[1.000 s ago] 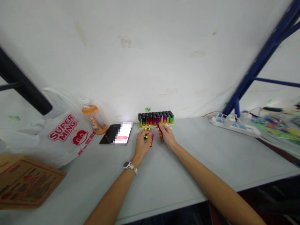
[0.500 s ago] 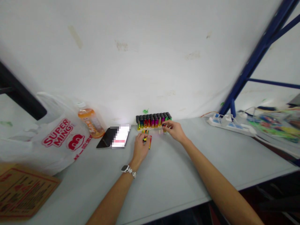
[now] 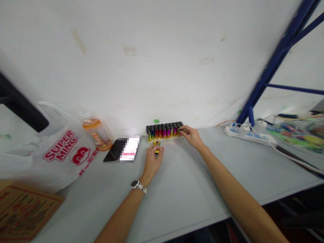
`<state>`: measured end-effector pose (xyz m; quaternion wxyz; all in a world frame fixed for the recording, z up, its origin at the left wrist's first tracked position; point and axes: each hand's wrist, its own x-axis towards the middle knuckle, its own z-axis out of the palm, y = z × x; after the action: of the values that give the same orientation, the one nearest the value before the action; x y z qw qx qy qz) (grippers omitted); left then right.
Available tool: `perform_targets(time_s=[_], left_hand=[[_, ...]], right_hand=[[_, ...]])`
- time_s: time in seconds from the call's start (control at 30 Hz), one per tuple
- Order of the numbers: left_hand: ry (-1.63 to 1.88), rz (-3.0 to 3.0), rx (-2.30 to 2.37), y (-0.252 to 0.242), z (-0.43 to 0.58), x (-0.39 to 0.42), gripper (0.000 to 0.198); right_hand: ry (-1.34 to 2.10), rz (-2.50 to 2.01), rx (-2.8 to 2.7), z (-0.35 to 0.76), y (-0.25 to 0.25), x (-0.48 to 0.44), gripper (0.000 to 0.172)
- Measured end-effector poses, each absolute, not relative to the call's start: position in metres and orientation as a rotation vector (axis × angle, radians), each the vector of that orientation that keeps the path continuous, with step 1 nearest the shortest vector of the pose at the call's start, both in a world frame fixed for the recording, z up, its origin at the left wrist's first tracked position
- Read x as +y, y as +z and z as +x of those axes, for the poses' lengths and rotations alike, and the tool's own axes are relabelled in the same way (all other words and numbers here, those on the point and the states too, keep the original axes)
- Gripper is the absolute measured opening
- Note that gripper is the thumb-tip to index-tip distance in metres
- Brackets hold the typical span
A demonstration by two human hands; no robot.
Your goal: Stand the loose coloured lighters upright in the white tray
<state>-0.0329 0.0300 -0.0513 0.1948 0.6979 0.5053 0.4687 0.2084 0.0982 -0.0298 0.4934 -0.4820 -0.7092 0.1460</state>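
Note:
Rows of colourful batteries or lighters with black tops, too small to tell which, form a block [image 3: 165, 131] against the wall. My right hand [image 3: 191, 135] is at the block's right end, its thumb and fingers pinched there; what they hold is mostly hidden. In front of the block, my left hand [image 3: 153, 158] is curled around several small coloured pieces [image 3: 157, 151] of the same kind, with yellow and black showing between its fingers. A watch [image 3: 135, 184] and a bracelet are on my left wrist.
A phone [image 3: 116, 150] with a lit, blurred screen lies left of my hands. Beyond it are an orange bottle [image 3: 97, 135], a white plastic bag [image 3: 60, 162] and a cardboard box [image 3: 27, 211]. On the right are a power strip [image 3: 250, 136] and a blue metal frame [image 3: 269, 69].
My right hand has moved up and right to the block's end. The red and yellow piece that stuck out beside my left fingers is now mostly hidden.

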Motion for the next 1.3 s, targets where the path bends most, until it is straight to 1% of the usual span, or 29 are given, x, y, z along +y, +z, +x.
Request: perform_targets(time_s=[0.17, 0.3, 0.4, 0.47, 0.67, 0.77, 0.9, 0.93, 1.0, 1.1, 1.13, 1.2, 1.3], left_hand=[[1.33, 1.96, 1.421, -0.051, -0.032, 0.03, 0.026], [1.33, 1.963, 1.418, -0.051, -0.032, 0.03, 0.026], [1.336, 1.963, 1.41, -0.051, -0.032, 0.03, 0.027], [1.339, 1.96, 1.41, -0.052, -0.032, 0.03, 0.027], [1.321, 1.967, 1.421, -0.052, -0.031, 0.03, 0.027], [1.327, 1.961, 1.418, -0.051, -0.031, 0.03, 0.027], [1.392, 1.903, 1.444, -0.048, -0.033, 0.03, 0.026], [1.417, 1.882, 1.457, -0.047, -0.034, 0.03, 0.026], [1.468, 1.834, 1.475, -0.046, -0.037, 0.031, 0.028], [1.525, 1.751, 1.482, -0.047, -0.042, 0.033, 0.032], [1.539, 1.723, 1.484, -0.048, -0.043, 0.034, 0.032], [1.557, 1.677, 1.489, -0.05, -0.045, 0.037, 0.031], [1.559, 1.638, 1.488, -0.052, -0.046, 0.039, 0.03]], right_hand=[[0.356, -1.174, -1.762, 0.211, -0.029, 0.104, 0.022], [0.13, -1.298, -1.826, 0.206, -0.024, 0.101, 0.026], [-0.109, -1.544, -1.804, 0.196, -0.022, 0.092, 0.033], [-0.193, -1.681, -1.809, 0.19, -0.024, 0.086, 0.038], [-0.337, -1.768, -1.914, 0.184, -0.03, 0.075, 0.054], [-0.366, -1.804, -1.945, 0.184, -0.034, 0.072, 0.062], [-0.285, -1.791, -1.946, 0.175, -0.038, 0.066, 0.073], [-0.259, -1.764, -1.939, 0.17, -0.038, 0.064, 0.073], [-0.202, -1.694, -1.938, 0.158, -0.038, 0.06, 0.065], [-0.064, -1.632, -2.009, 0.137, -0.036, 0.053, 0.041], [0.0, -1.633, -2.05, 0.129, -0.036, 0.051, 0.035], [0.111, -1.657, -2.133, 0.115, -0.034, 0.049, 0.036], [0.177, -1.751, -2.185, 0.099, -0.03, 0.051, 0.039]])
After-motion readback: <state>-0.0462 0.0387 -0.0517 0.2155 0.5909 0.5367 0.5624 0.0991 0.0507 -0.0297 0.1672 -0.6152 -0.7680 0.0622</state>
